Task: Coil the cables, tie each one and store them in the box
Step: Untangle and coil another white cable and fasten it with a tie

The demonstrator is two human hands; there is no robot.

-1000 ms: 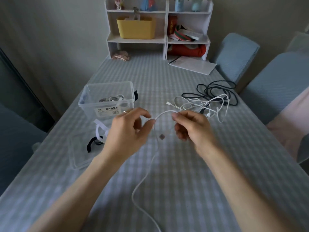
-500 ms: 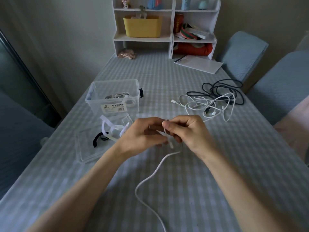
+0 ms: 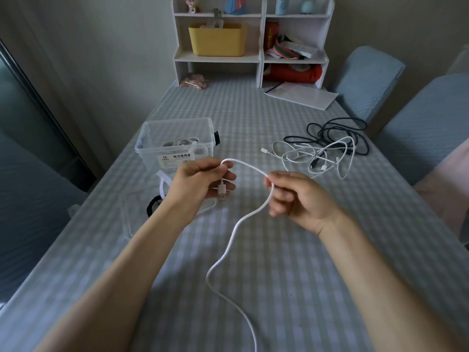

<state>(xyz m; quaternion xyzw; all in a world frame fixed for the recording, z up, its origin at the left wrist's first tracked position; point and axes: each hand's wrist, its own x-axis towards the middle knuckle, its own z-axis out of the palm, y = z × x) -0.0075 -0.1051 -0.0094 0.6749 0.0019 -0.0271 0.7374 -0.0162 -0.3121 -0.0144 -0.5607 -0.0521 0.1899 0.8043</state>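
Change: hands, together 0.5 s ago, are now drawn apart, first loop opened | left hand (image 3: 203, 184) is gripped on white cable (image 3: 243, 219) near its plug, frame centre | right hand (image 3: 291, 196) is pinched on it | box (image 3: 175, 141) upper left | coiling judged just begun

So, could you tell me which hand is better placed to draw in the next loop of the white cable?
Right hand, probably: it pinches the white cable at its free run, while the left hand holds the plug end.
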